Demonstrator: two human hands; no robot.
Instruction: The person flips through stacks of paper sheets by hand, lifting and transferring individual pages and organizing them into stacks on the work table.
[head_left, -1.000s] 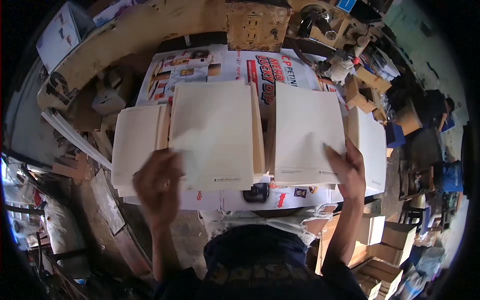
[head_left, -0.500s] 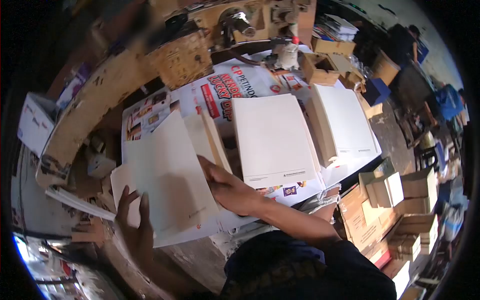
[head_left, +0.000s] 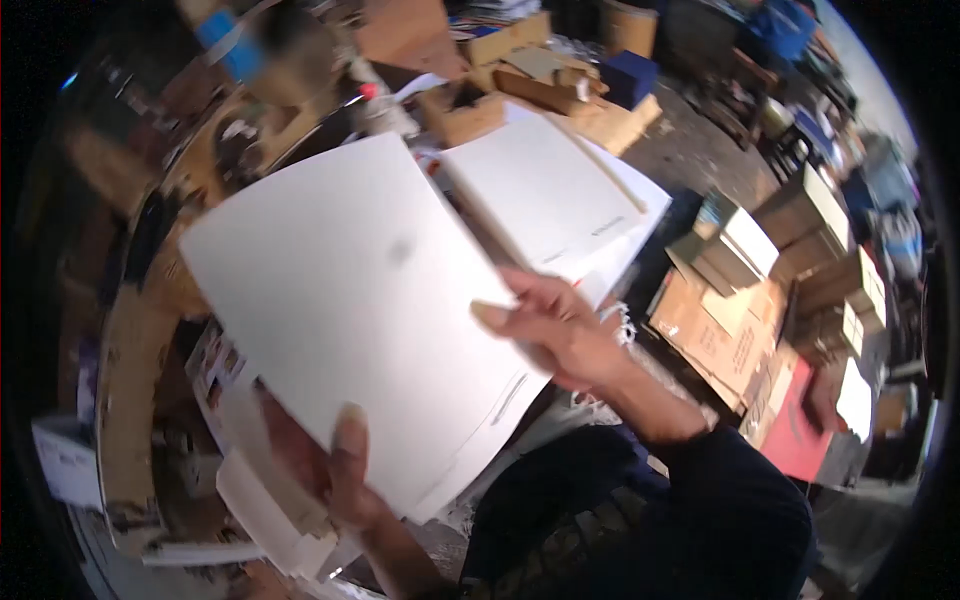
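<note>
A pale wall (head_left: 878, 80) is rising at the upper right — dark wooden furniture (head_left: 725, 105) is standing near it on the scuffed grey floor (head_left: 705, 175) — while soft, dull light is falling across the room.

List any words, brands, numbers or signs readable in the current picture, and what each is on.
No text is legible.
Held paper: small print along its lower edge, too blurred to read.
Paper stack: tiny print near its lower edge, unreadable.
Cardboard: faint print, too blurred.
Dark shirt: lettering, unreadable.
</note>
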